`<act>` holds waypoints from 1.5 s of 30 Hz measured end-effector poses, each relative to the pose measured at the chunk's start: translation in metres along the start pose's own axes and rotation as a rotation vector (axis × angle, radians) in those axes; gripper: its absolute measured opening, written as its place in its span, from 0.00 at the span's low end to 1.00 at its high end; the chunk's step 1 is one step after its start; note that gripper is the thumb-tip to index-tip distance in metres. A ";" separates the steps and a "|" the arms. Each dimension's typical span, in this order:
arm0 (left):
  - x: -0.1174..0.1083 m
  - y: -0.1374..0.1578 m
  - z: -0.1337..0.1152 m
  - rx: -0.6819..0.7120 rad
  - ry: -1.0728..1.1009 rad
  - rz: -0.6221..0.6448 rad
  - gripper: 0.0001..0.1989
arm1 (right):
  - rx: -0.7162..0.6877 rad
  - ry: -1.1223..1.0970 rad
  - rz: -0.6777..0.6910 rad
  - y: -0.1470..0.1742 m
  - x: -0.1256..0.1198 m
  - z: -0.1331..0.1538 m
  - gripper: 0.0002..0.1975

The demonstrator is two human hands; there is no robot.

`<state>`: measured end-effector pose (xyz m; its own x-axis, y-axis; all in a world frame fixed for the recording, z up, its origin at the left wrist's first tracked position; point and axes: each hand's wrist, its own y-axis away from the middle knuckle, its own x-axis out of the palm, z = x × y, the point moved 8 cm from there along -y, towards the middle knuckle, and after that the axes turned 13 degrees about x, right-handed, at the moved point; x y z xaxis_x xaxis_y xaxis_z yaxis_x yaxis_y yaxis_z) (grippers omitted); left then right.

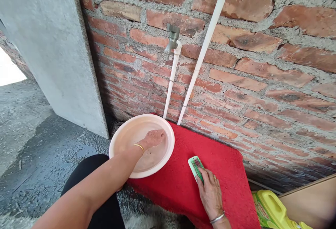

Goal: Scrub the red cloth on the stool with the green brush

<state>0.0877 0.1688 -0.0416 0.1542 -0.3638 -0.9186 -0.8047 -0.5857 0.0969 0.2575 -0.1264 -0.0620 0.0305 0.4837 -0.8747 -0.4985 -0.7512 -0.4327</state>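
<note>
My left hand (154, 138), with a gold bangle at the wrist, dips into the water of a pale pink basin (114, 148). Its fingers bend downward and are mostly hidden, so whether they hold anything does not show. My right hand (210, 190), wearing a ring and a silver bangle, grips the near end of a green scrub brush (194, 162). The brush rests on a red cloth-like surface (181, 187), its green and dark pink bristles showing on the upper side. The basin stands at the left end of this red surface.
Behind rises a brick wall (157, 68) with a grey tap (172, 38) and two white pipes (202, 54). A grey slab (70, 57) leans at the left over wet concrete floor (52, 152). At lower right stands a yellow jug (273, 208) beside a tan board (312, 201).
</note>
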 end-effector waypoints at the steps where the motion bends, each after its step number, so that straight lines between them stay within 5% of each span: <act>1: -0.001 0.000 0.000 -0.001 0.001 0.003 0.15 | 0.006 0.022 -0.004 -0.001 0.000 -0.005 0.20; 10: 0.004 -0.003 0.003 0.004 0.024 0.006 0.14 | 0.343 0.311 -0.165 -0.015 -0.034 -0.142 0.32; 13: 0.005 -0.003 0.006 -0.008 0.038 -0.003 0.14 | 0.427 0.329 -0.200 -0.013 -0.044 -0.162 0.33; 16: 0.005 -0.004 0.007 -0.008 0.035 -0.004 0.14 | 0.365 0.226 -0.209 -0.015 -0.044 -0.140 0.33; 23: 0.000 0.000 0.004 -0.009 0.037 -0.011 0.14 | -0.035 -0.053 -0.016 0.003 -0.009 0.004 0.18; 26: 0.000 0.001 0.004 -0.032 0.028 0.002 0.14 | -0.127 -0.051 0.024 0.014 0.000 0.040 0.17; 30: 0.002 0.000 0.007 -0.042 0.043 -0.001 0.14 | -0.075 -0.002 0.016 0.006 0.000 0.015 0.18; 36: 0.004 -0.002 0.007 -0.004 0.039 -0.009 0.14 | 0.193 0.164 -0.137 -0.017 -0.022 -0.101 0.32; 39: 0.004 -0.003 0.005 0.017 0.007 -0.009 0.15 | 0.294 0.211 -0.180 -0.018 -0.032 -0.136 0.35; 42: 0.004 -0.003 0.004 0.021 0.002 -0.005 0.15 | 0.312 0.168 -0.172 -0.018 -0.033 -0.133 0.33; 45: 0.002 -0.002 0.004 0.004 0.019 -0.002 0.15 | 0.196 0.045 -0.125 -0.019 -0.024 -0.090 0.28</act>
<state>0.0873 0.1719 -0.0450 0.1669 -0.3763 -0.9114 -0.8065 -0.5839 0.0934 0.3442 -0.1646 -0.0526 0.1384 0.5437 -0.8278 -0.6467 -0.5835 -0.4913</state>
